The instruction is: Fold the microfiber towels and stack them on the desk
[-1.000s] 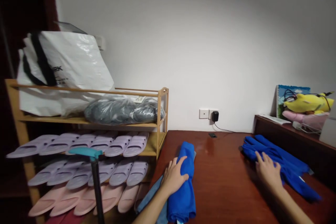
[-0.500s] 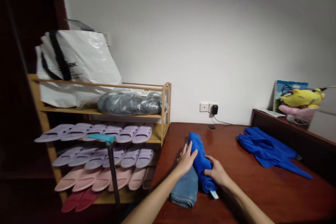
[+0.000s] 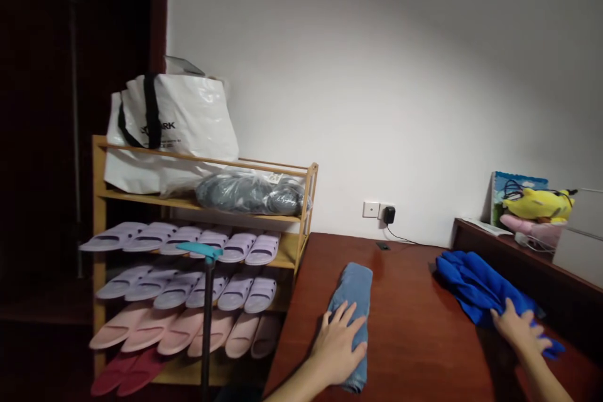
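On the brown table (image 3: pixel 409 326) lies a folded or rolled blue-grey cloth (image 3: pixel 357 282). My left hand (image 3: pixel 338 340) rests on it with the fingers spread. Over at the right, my right hand (image 3: pixel 521 330) is on a crumpled bright blue cloth (image 3: pixel 480 282), its fingers apart. The bright blue cloth lies beside the raised ledge on the right side.
A wooden rack (image 3: pixel 100 213) on the left holds lilac, pink and red slippers, a white bag (image 3: pixel 198 116) and a plastic-wrapped bundle (image 3: pixel 245 193). A turquoise-topped pole (image 3: pixel 207 314) stands before it. A yellow plush toy (image 3: pixel 537 204) sits on the right ledge (image 3: pixel 532 257).
My right hand has moved right to the crumpled blue cloth. The rolled bright blue cloth no longer shows between my hands. My left hand now lies on the blue-grey cloth. The view has shifted.
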Demonstrator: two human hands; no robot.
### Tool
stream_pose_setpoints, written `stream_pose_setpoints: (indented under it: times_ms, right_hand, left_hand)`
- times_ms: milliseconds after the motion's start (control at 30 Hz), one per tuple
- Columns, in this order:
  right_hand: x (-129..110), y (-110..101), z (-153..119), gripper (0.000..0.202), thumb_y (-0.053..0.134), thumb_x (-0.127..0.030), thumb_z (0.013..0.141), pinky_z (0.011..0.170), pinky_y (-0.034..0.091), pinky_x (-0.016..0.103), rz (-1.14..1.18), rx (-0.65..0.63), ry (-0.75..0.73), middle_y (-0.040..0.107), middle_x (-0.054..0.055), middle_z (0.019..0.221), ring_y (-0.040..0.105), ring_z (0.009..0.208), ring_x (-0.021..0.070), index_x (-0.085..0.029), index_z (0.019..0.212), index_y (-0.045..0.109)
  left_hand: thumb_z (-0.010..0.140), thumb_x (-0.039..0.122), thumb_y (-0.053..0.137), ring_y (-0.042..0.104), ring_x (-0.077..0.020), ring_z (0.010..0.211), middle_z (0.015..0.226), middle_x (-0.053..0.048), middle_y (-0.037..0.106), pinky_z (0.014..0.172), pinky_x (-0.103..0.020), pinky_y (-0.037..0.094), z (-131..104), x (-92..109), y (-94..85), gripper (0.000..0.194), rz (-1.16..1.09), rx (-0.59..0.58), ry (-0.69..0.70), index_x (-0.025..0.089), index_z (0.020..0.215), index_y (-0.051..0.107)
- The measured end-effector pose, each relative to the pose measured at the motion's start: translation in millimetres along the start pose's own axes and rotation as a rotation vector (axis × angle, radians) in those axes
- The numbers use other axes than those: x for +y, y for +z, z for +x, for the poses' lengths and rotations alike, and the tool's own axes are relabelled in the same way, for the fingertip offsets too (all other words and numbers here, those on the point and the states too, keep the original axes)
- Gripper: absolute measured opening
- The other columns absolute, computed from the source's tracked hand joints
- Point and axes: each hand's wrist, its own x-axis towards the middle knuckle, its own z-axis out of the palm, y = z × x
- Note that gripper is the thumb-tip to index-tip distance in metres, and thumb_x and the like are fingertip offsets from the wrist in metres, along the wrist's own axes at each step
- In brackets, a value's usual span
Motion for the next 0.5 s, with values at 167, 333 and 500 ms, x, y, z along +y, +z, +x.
stream_pose_setpoints:
  times_ms: [167, 333, 500]
  right_hand:
    - [47, 43, -25, 0.063, 0.035, -0.055, 0.069, 0.099, 0.014, 0.066, -0.113, -0.073, -0.162, 0.033, 0.015, 0.143, 0.022, 0.133, 0.0415, -0.027, 0.121, 0.056]
    - [22, 63, -71, 0.072, 0.026, -0.06, 0.076, 0.1, 0.024, 0.06, -0.166, -0.172, -0.478, 0.029, 0.017, 0.145, 0.025, 0.134, 0.0343, -0.016, 0.127, 0.051]
    - [-61, 49, -171, 0.052, 0.036, -0.053, 0.087, 0.109, 0.028, 0.041, 0.148, -0.722, -0.837, 0.044, 0.007, 0.138, 0.037, 0.129, 0.0198, -0.024, 0.128, 0.05]
  left_hand:
    - [0.091, 0.037, 0.039, 0.022, -0.0284, 0.138, 0.15, -0.009, 0.029, 0.109, -0.053, 0.018, -13, 7, 2.6, 0.041, 0.059, 0.171, 0.063, 0.022, 0.126, 0.054]
    - [0.084, 0.063, 0.043, 0.013, -0.0363, 0.139, 0.152, -0.011, 0.022, 0.108, -0.061, 0.013, -30, 14, 9.0, 0.068, 0.037, 0.024, 0.154, 0.022, 0.139, 0.041]
    - [0.085, 0.057, 0.044, 0.011, -0.033, 0.14, 0.152, -0.009, 0.023, 0.111, -0.057, 0.012, -27, 24, 22.4, 0.066, 0.015, -0.016, 0.131, 0.022, 0.141, 0.038]
